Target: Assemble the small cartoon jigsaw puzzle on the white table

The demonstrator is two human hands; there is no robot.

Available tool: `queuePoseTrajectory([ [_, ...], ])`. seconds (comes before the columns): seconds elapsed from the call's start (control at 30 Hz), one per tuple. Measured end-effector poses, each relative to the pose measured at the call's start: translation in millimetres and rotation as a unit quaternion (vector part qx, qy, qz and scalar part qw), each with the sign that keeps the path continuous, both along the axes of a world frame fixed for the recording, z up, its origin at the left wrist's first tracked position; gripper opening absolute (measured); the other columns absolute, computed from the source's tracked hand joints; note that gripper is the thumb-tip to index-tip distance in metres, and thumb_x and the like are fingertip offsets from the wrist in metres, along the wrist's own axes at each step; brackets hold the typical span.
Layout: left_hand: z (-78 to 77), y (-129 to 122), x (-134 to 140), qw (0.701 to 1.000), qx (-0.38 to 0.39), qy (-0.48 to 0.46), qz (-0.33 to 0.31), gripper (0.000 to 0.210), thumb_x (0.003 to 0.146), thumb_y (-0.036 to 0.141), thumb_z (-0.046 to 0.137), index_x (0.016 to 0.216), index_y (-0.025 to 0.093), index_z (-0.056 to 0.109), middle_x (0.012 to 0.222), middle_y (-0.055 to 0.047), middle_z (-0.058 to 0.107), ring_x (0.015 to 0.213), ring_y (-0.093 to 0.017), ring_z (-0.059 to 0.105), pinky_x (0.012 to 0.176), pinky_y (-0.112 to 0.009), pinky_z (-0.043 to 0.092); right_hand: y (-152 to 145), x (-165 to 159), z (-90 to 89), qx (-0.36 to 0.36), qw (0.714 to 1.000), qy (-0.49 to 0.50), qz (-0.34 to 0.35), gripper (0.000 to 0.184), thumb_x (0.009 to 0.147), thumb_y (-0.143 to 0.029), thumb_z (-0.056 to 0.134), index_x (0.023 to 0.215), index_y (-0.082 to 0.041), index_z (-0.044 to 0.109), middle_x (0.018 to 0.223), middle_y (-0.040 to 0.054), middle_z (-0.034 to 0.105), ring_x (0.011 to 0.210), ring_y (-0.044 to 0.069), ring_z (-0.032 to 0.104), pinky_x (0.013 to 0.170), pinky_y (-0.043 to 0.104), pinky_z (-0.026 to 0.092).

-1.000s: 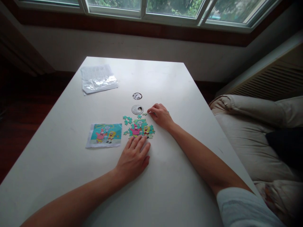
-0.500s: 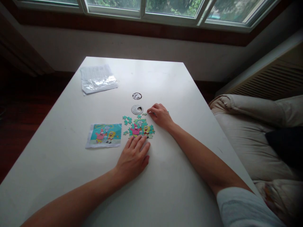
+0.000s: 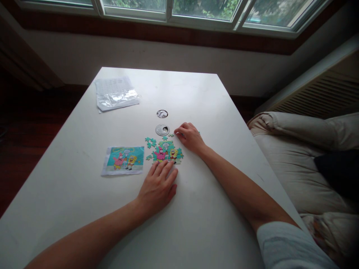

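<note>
A partly joined jigsaw puzzle (image 3: 166, 151) with pink and yellow cartoon figures lies on the white table. My left hand (image 3: 159, 183) rests flat below it, fingers stretched out and fingertips at the puzzle's lower edge. Up and to the right of the puzzle is my right hand (image 3: 190, 137), its fingers curled and the thumb and index tips together; whatever may be between them is hidden. A loose puzzle piece (image 3: 171, 135) lies just left of those fingertips. Several teal loose pieces (image 3: 151, 142) sit left of the puzzle. Part of another teal piece shows behind my right hand.
A reference picture (image 3: 126, 160) of the same figures lies left of the puzzle. Two round table inserts (image 3: 158, 130) are set beyond it. Paper under a clear plastic bag (image 3: 117, 98) lies at the far left. A beige sofa (image 3: 283, 164) stands right of the table.
</note>
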State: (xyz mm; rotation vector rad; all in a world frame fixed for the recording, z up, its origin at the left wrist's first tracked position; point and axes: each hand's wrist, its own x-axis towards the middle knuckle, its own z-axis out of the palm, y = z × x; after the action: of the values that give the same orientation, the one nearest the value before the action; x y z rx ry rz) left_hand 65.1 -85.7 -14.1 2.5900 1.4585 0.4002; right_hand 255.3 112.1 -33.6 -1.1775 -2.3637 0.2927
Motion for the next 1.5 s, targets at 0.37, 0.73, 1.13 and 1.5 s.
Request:
queuePoseTrajectory([
  [0.37,3.1,-0.1,0.6,1.000,-0.006,0.005,0.000,0.042,0.096,0.031,0.052,0.137,0.019,0.056,0.156,-0.013,0.045,0.142,-0.033,0.041,0.121,-0.055,0.030,0.3,0.5,0.4,0.000,1.000,0.000,0.000,0.022,0.097,-0.021,0.054,0.103,-0.026,0.074,0.104,0.0083,0.065,0.103,0.026,0.054,0.094,0.042,0.045],
  [0.73,0.7,-0.1,0.3,1.000,-0.008,0.001,0.001,0.042,0.096,0.031,0.053,0.137,0.020,0.056,0.156,-0.013,0.045,0.143,-0.032,0.041,0.121,-0.055,0.029,4.7,5.3,-3.0,0.021,0.998,0.061,-0.001,0.021,0.095,-0.015,0.055,0.099,-0.026,0.073,0.099,0.0068,0.067,0.099,0.025,0.057,0.091,0.042,0.047],
  [1.13,2.4,-0.6,1.2,1.000,-0.008,0.002,0.002,0.043,0.096,0.031,0.054,0.137,0.019,0.056,0.156,-0.013,0.045,0.143,-0.032,0.040,0.121,-0.055,0.030,6.9,5.9,-6.7,0.021,0.998,0.061,-0.003,0.022,0.096,-0.017,0.055,0.099,-0.027,0.074,0.099,0.0069,0.067,0.099,0.026,0.057,0.091,0.043,0.047],
  [1.5,-0.7,-2.9,1.6,0.999,0.007,0.008,-0.035,0.039,0.097,0.030,0.051,0.134,0.018,0.057,0.153,-0.014,0.048,0.140,-0.032,0.044,0.118,-0.053,0.033,7.0,6.4,-3.2,0.028,0.997,0.069,-0.003,0.023,0.094,-0.013,0.055,0.098,-0.026,0.074,0.097,0.0061,0.067,0.096,0.025,0.057,0.090,0.043,0.047],
])
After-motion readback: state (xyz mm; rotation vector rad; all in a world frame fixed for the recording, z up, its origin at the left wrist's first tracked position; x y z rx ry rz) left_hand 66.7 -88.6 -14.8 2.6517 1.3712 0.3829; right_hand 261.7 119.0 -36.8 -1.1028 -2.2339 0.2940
